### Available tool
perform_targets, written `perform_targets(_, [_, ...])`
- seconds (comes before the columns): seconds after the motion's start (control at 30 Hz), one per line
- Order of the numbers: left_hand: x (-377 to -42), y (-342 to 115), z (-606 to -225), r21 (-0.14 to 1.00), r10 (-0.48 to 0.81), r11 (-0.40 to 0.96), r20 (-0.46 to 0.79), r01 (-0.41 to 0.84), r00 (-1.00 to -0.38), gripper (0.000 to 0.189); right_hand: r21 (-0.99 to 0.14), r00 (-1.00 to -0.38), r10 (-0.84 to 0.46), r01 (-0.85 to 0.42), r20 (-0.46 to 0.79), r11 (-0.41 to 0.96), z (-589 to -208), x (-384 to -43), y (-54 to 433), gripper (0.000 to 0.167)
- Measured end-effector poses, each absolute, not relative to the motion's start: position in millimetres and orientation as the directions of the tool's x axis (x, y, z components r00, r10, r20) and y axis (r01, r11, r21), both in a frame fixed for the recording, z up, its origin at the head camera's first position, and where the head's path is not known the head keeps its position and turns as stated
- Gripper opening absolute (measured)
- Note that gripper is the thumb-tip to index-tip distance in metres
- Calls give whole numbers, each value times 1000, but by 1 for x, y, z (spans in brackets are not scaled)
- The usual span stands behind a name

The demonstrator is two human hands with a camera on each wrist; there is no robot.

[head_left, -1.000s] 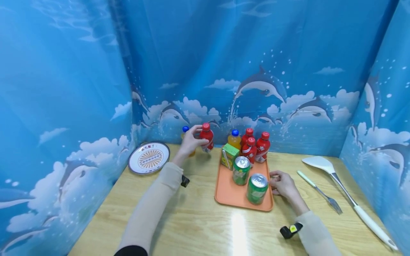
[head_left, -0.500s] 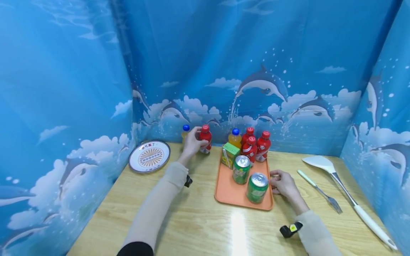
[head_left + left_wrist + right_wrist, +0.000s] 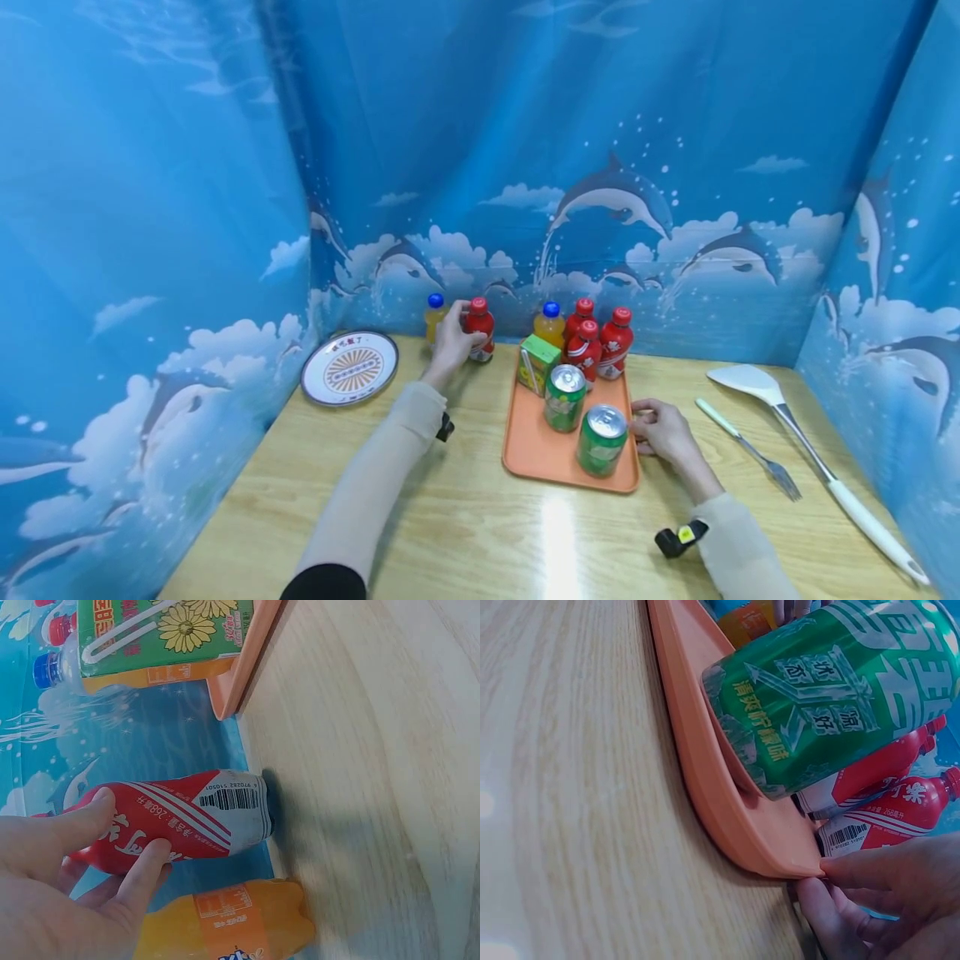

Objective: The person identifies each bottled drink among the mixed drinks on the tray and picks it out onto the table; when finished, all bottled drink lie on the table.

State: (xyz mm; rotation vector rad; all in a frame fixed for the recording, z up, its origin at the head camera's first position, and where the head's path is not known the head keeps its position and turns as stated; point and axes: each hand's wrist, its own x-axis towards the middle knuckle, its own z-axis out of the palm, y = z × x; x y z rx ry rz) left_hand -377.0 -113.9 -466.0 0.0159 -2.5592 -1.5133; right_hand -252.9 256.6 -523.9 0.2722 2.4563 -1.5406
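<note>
My left hand (image 3: 452, 337) grips a red soda bottle (image 3: 481, 327) upright at the back of the table. In the left wrist view, thumb and fingers lie round the red label of this bottle (image 3: 172, 825); its base is at or just above the wood, I cannot tell which. Just left of it stands an orange drink bottle (image 3: 434, 315) with a blue cap, partly hidden by the hand. My right hand (image 3: 663, 431) pinches the right rim of an orange tray (image 3: 540, 458), seen also in the right wrist view as fingers on the tray edge (image 3: 780, 859).
On the tray stand two green cans (image 3: 602, 442), a green juice box (image 3: 537, 364), an orange drink bottle (image 3: 550, 327) and several red bottles (image 3: 616, 343). A plate (image 3: 349, 369) lies far left. Right of the tray lie a fork (image 3: 750, 450) and a white spatula (image 3: 806, 450).
The red bottle in my left hand has moved slightly left and down, closer to the orange drink bottle. My right hand and the tray have stayed in place.
</note>
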Motion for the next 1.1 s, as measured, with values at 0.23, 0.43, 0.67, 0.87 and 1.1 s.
perform_targets(0.23, [-380, -113, -467, 874, -100, 481, 128, 65, -987, 60, -863, -957, 33, 274, -288, 425, -522, -254, 257, 50])
perform_targets(0.43, [-379, -114, -467, 865, -99, 500, 105, 42, -989, 62, -858, -958, 34, 271, -286, 435, -521, -254, 256, 50])
perform_targets(0.67, [-381, -109, -468, 841, -62, 539, 88, 40, -994, 65, -858, -961, 35, 262, -276, 442, -523, -251, 257, 48])
perform_targets(0.87, [-380, -107, -469, 830, -71, 556, 93, 38, -993, 66, -874, -966, 26, 243, -256, 422, -525, -251, 257, 47])
perform_targets(1.1, [-375, -107, -460, 841, -52, 538, 103, 59, -993, 70, -882, -968, 16, 236, -252, 407, -527, -251, 259, 48])
